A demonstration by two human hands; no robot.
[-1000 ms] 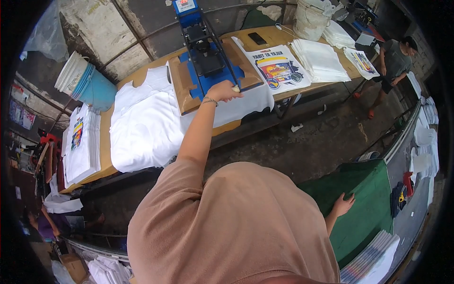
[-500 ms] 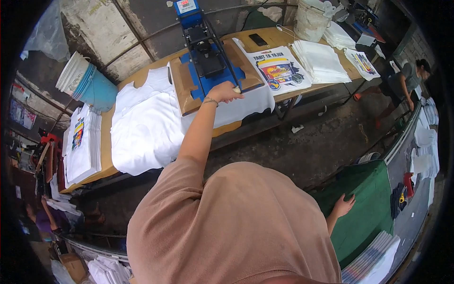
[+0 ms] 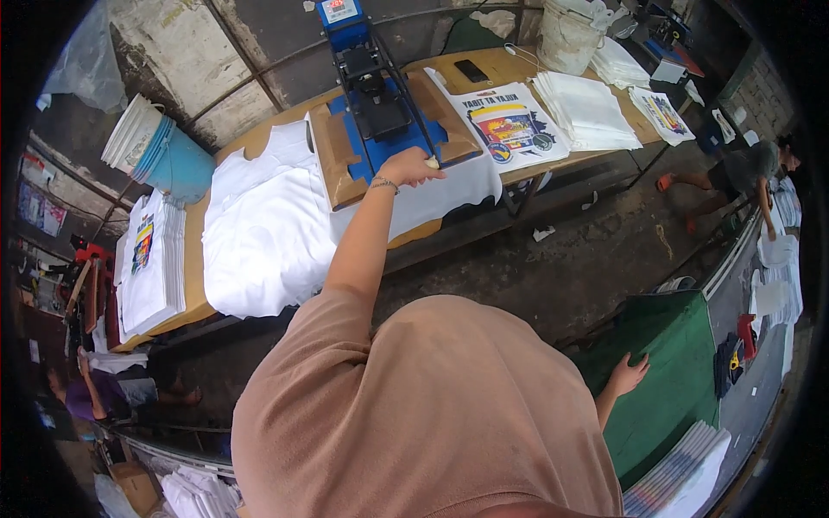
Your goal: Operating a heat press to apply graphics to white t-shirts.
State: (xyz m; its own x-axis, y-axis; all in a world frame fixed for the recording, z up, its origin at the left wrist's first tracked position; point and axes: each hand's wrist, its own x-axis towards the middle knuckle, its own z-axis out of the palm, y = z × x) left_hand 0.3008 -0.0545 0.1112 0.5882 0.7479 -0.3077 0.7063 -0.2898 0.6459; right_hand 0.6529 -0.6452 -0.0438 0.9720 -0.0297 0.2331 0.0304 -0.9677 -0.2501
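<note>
Blue heat press (image 3: 380, 104) stands mid-bench on the wooden bench (image 3: 509, 65), shut, a white shirt (image 3: 432, 194) hanging from under its platen; left hand (image 3: 413, 166) is closed round the press handle end at its near edge. Right hand (image 3: 629, 375) lies flat, fingers spread, holding nothing, on a green cloth (image 3: 669, 363) near right. Judging by this, one shirt is mid-press: blank shirts (image 3: 259, 233) left of the press remain, printed shirts (image 3: 509, 125) lie right of it.

You see flat, even daylight across the scene, with soft shadows under the wooden table (image 3: 406, 242). Heavy fisheye distortion bends straight edges near the black circular rim; the centre stays sharp, the far edges dim and soft.
</note>
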